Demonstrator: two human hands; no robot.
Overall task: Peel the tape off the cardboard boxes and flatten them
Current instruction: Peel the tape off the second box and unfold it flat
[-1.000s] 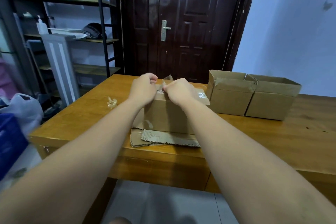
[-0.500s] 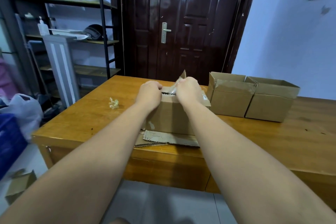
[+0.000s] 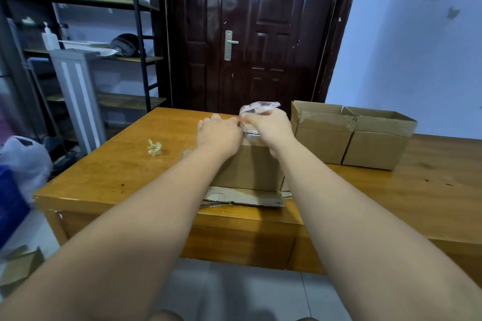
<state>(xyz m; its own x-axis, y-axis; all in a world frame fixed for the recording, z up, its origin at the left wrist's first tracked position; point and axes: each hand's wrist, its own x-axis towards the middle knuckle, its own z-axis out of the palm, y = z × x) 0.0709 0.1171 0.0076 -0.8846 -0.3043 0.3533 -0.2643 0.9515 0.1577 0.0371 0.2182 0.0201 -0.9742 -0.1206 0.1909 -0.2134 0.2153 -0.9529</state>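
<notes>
Peeling tape (image 3: pixel 259 107) off the box (image 3: pixel 247 167) at the table's (image 3: pixel 104 177) near edge.

The right hand (image 3: pixel 268 129) pinches the lifted tape above the box; the left hand (image 3: pixel 217 133) presses flat on its top. Best to pull low and steady along the seam, holding the box down. Flattened cardboard (image 3: pixel 242 198) lies under the box, two open boxes (image 3: pixel 352 135) just right of it, a tape wad (image 3: pixel 154 147) to its left; nothing blocks.
</notes>
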